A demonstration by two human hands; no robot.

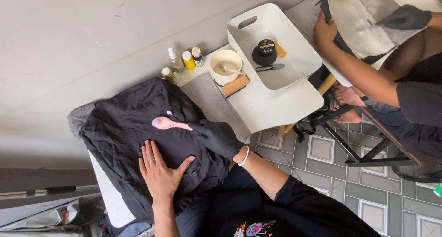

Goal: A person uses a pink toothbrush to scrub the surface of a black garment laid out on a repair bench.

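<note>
The bare left hand [161, 172] is lying spread on the black garment [138, 135]; the gloved right hand [216, 136] is gripping a pink brush [168, 123], which may be snagging loose folds

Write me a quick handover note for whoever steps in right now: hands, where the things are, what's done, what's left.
Left hand: bare, flat on the black garment, pinning it.
Right hand: black glove, gripping a pink brush, its head on the garment.
Garment is spread over a board on the lap. On the white side table: small bottles, a white bowl, a wooden brush, a white tray.
Done: garment laid out, brush on it.
Left: brushing looks under way; progress can't be judged.
</note>
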